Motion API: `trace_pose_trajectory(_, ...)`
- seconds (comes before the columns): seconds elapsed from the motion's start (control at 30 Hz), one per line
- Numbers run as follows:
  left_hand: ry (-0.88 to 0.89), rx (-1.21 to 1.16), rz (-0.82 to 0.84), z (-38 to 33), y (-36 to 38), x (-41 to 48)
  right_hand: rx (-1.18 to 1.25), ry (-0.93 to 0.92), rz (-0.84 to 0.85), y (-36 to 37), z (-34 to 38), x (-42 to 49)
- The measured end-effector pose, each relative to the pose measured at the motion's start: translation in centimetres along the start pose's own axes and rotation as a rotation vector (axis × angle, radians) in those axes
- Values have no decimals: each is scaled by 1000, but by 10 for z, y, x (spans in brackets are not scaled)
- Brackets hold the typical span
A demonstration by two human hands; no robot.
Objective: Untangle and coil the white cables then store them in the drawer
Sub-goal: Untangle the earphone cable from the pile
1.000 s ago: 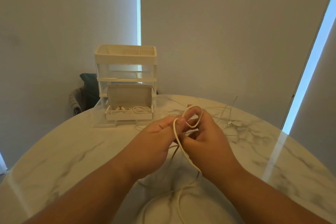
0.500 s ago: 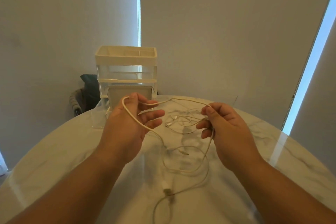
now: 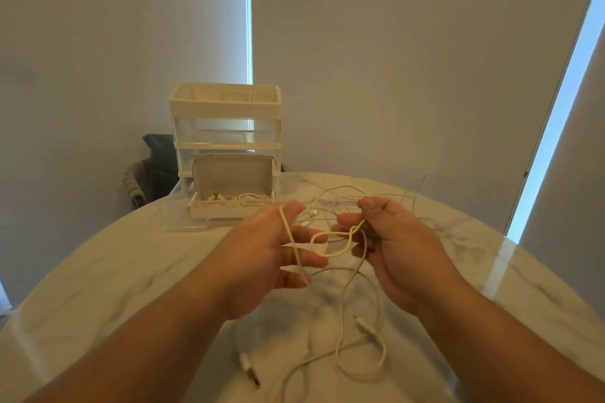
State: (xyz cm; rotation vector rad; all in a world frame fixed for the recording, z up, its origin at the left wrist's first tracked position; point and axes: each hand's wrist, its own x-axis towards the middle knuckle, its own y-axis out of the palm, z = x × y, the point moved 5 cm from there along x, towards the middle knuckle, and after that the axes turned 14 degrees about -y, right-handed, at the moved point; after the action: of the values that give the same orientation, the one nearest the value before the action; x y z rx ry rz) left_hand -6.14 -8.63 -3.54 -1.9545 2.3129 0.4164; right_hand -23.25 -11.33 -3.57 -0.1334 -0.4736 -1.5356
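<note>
A white cable (image 3: 328, 253) runs between my hands above the table. It lies across the straight, spread fingers of my left hand (image 3: 262, 258) and forms a small loop toward my right hand (image 3: 393, 249), which pinches it between thumb and forefinger. The rest hangs down into loose loops (image 3: 360, 366) on the table, with a connector (image 3: 248, 370) near me. More tangled white cables (image 3: 343, 196) lie beyond my hands. A white box (image 3: 229, 213) with its lid raised holds coiled cables and sits in the pulled-out clear bottom drawer (image 3: 183, 224) of the organiser (image 3: 226, 101).
All of it rests on a round marble table (image 3: 131, 271). Behind the table's far left edge stands a chair with dark clothing (image 3: 154, 170). A plain wall and blinds close off the back.
My hands have come closer together. The left hand dropped and moved right, away from the box. The wide span of cable between them has shrunk to a small loop by my right fingers.
</note>
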Motion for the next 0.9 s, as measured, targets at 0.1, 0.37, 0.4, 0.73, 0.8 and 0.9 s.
trace_pose_trajectory(0.1,-10,-45,-72,0,-9,2,-40,-21,32,1,-1,1)
trace_pose_trajectory(0.37,612,491,-373,-23,4,-35,-44,-64,117,10,4,-6)
trace_pose_trajectory(0.4,609,528,-316,-19,11,-35,-21,-61,124,12,4,-7)
trace_pose_trajectory(0.73,153,655,-58,5,15,-10,-100,-35,244,15,0,-9)
trace_pose_trajectory(0.8,144,676,-137,5,10,-5,-216,-107,330,15,1,-11)
trace_pose_trajectory(0.9,178,579,-224,2,-1,2,-517,-268,445,19,8,-19)
